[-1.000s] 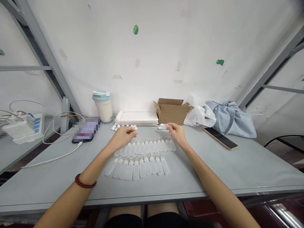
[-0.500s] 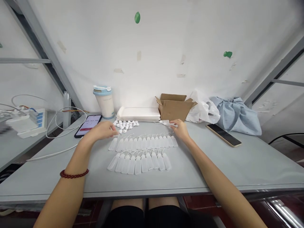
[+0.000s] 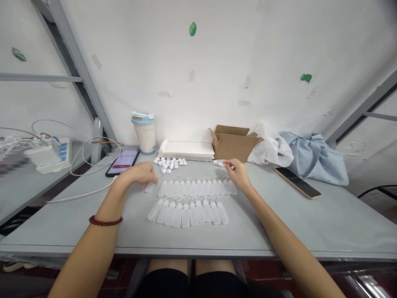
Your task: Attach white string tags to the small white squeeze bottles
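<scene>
Two rows of small clear plastic squeeze bottles (image 3: 192, 200) lie side by side on the grey table (image 3: 279, 223). My left hand (image 3: 138, 174) is curled at the left end of the far row, fingers closed on the end bottle (image 3: 151, 187). My right hand (image 3: 238, 174) sits at the right end of the far row, pinching a small white piece (image 3: 221, 163) near the cardboard box. A heap of small white caps (image 3: 169, 164) lies just beyond the rows.
At the back stand a lidded cup (image 3: 144, 131), a stack of white trays (image 3: 187, 150), an open cardboard box (image 3: 233, 142), a white plastic bag (image 3: 269, 145) and blue cloth (image 3: 316, 157). A phone (image 3: 122, 162) lies left, another phone (image 3: 297, 182) right. Cables and a power strip (image 3: 51, 155) sit far left.
My left hand moved left from the middle of the far row to its left end and now rests at the end bottle. My right hand stayed near the box. The view shifted slightly.
</scene>
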`<state>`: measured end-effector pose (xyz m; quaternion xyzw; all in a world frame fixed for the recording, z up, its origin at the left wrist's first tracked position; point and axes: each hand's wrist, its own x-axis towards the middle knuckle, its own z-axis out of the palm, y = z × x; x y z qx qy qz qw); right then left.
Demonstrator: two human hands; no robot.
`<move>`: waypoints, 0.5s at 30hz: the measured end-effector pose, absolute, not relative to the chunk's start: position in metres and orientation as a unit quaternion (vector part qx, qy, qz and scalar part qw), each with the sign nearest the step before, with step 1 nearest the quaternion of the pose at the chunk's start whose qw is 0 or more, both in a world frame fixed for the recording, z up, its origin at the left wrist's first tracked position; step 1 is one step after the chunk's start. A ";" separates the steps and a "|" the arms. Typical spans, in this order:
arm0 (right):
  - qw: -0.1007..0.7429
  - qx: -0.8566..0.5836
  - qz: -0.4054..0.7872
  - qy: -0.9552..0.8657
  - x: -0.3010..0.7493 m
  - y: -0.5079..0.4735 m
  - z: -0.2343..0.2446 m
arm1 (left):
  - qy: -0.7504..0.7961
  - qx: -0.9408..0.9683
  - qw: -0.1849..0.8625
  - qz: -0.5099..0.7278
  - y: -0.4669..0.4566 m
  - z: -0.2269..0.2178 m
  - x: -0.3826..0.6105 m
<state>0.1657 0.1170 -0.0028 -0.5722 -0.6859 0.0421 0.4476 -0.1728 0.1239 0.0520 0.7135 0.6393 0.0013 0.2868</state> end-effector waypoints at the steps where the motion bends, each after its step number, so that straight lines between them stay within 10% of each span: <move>1: 0.452 -0.568 0.050 -0.686 0.163 0.115 -0.001 | 0.640 0.719 0.269 0.031 0.123 0.053 -0.174; 15: 0.447 -0.397 0.134 -0.790 0.096 0.070 0.012 | 0.368 0.703 0.451 0.409 0.092 0.047 -0.086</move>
